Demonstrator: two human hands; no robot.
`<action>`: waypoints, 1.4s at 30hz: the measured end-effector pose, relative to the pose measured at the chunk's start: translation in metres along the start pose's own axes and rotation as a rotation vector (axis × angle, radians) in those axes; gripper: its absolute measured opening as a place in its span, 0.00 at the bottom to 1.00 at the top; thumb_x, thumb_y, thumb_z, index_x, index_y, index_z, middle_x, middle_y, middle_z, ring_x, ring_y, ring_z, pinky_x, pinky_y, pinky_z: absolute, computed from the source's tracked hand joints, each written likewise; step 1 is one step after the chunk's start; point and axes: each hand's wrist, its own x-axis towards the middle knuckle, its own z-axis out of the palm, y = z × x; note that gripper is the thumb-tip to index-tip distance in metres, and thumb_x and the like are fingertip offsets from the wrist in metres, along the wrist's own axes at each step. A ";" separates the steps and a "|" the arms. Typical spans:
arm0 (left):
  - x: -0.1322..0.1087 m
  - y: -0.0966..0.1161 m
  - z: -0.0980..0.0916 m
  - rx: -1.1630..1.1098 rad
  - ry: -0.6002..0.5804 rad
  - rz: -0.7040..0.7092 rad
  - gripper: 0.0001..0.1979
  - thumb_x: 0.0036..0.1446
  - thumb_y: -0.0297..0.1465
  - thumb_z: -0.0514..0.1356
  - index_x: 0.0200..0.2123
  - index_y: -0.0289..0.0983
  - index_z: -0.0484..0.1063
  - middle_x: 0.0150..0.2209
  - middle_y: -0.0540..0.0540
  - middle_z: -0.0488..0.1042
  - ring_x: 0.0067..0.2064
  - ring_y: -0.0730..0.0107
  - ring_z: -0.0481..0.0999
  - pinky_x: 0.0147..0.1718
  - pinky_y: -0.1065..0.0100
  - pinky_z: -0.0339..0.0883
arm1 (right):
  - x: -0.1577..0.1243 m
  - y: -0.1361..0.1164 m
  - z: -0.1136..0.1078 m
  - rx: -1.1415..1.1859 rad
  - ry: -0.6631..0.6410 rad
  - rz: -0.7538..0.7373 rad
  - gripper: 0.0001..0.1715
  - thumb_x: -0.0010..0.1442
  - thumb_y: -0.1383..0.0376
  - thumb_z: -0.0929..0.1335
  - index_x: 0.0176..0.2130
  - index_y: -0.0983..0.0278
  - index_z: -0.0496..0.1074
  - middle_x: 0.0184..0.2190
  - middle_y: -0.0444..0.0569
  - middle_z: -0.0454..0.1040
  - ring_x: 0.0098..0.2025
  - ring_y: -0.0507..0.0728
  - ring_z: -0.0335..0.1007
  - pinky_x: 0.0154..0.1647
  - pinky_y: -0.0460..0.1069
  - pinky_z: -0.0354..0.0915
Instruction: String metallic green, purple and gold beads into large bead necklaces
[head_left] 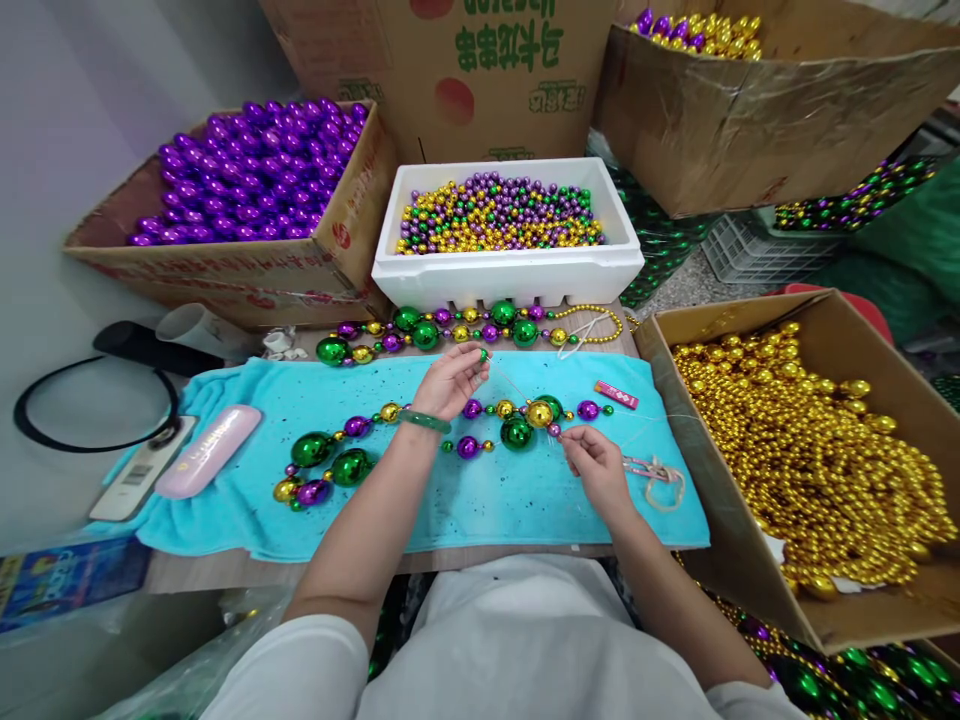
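Note:
My left hand [452, 382], with a green bangle [425, 420] at its wrist, is closed in a pinch on a small green bead [484, 355]. A thin thread [511, 380] slants down from that bead toward a gold ball [539, 414]. My right hand [596, 462] is closed at the end of the bead strand, its fingertips against a small pinkish-purple bead [554, 430]. Around it lie a large green ball [517, 433] and a purple ball [589, 410]. Leftward on the turquoise towel [480, 510], the strand continues with larger green balls [311, 449].
Behind the towel lies a beaded necklace [425, 334], before a white foam box [510, 265] of small beads. Cardboard boxes hold purple balls [262, 165] and gold bead strings [817, 470]. Small scissors [641, 467], a pink-red packet [616, 395] and a pink case [210, 450] rest on the towel.

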 end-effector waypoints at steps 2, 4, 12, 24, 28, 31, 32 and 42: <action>-0.002 0.003 0.000 0.062 -0.004 0.053 0.14 0.43 0.24 0.67 0.36 0.35 0.71 0.29 0.50 0.77 0.28 0.78 0.75 0.29 0.75 0.70 | 0.001 0.000 -0.003 -0.015 -0.014 -0.009 0.13 0.49 0.56 0.68 0.27 0.64 0.69 0.16 0.39 0.60 0.18 0.47 0.52 0.18 0.45 0.50; -0.006 0.004 0.001 0.115 -0.021 0.066 0.17 0.39 0.26 0.70 0.35 0.35 0.72 0.27 0.51 0.76 0.27 0.77 0.74 0.27 0.75 0.69 | 0.002 -0.001 -0.005 -0.024 -0.038 -0.013 0.13 0.49 0.56 0.68 0.27 0.64 0.69 0.16 0.39 0.60 0.18 0.47 0.52 0.18 0.44 0.50; -0.031 -0.022 0.023 0.377 -0.142 0.039 0.15 0.41 0.38 0.70 0.27 0.33 0.74 0.31 0.46 0.77 0.31 0.75 0.73 0.31 0.72 0.67 | -0.003 -0.002 0.001 0.062 -0.144 0.093 0.15 0.49 0.54 0.68 0.33 0.62 0.66 0.16 0.39 0.65 0.17 0.48 0.58 0.17 0.44 0.54; -0.088 -0.012 0.074 0.701 -0.300 0.440 0.09 0.56 0.36 0.59 0.29 0.36 0.70 0.28 0.49 0.74 0.31 0.72 0.76 0.29 0.72 0.71 | -0.013 -0.026 -0.019 -0.133 -0.202 -0.205 0.14 0.51 0.60 0.70 0.39 0.62 0.73 0.39 0.48 0.77 0.29 0.51 0.67 0.31 0.48 0.64; -0.100 -0.012 0.087 0.604 -0.315 0.526 0.08 0.56 0.35 0.60 0.31 0.36 0.69 0.27 0.50 0.73 0.29 0.73 0.76 0.30 0.69 0.73 | -0.020 -0.037 -0.011 -0.001 -0.269 -0.159 0.13 0.50 0.57 0.71 0.32 0.64 0.72 0.24 0.44 0.74 0.23 0.50 0.67 0.23 0.46 0.63; -0.107 -0.010 0.085 0.592 -0.303 0.616 0.09 0.58 0.36 0.58 0.37 0.36 0.70 0.31 0.49 0.75 0.32 0.73 0.76 0.33 0.68 0.74 | -0.028 -0.047 -0.010 0.060 -0.208 -0.195 0.14 0.51 0.56 0.71 0.30 0.64 0.71 0.19 0.41 0.70 0.19 0.49 0.63 0.17 0.44 0.57; -0.109 -0.011 0.082 0.612 -0.326 0.641 0.12 0.58 0.37 0.59 0.42 0.37 0.70 0.34 0.47 0.76 0.34 0.72 0.77 0.36 0.67 0.73 | -0.031 -0.051 -0.011 0.082 -0.193 -0.218 0.14 0.51 0.56 0.71 0.30 0.64 0.71 0.17 0.40 0.69 0.18 0.48 0.62 0.16 0.43 0.56; -0.111 -0.089 0.005 1.457 -0.403 0.675 0.32 0.51 0.41 0.65 0.58 0.40 0.63 0.56 0.39 0.70 0.57 0.55 0.68 0.56 0.52 0.59 | -0.058 -0.105 -0.011 0.202 -0.133 -0.498 0.07 0.53 0.61 0.70 0.31 0.63 0.71 0.15 0.37 0.61 0.17 0.47 0.57 0.15 0.44 0.50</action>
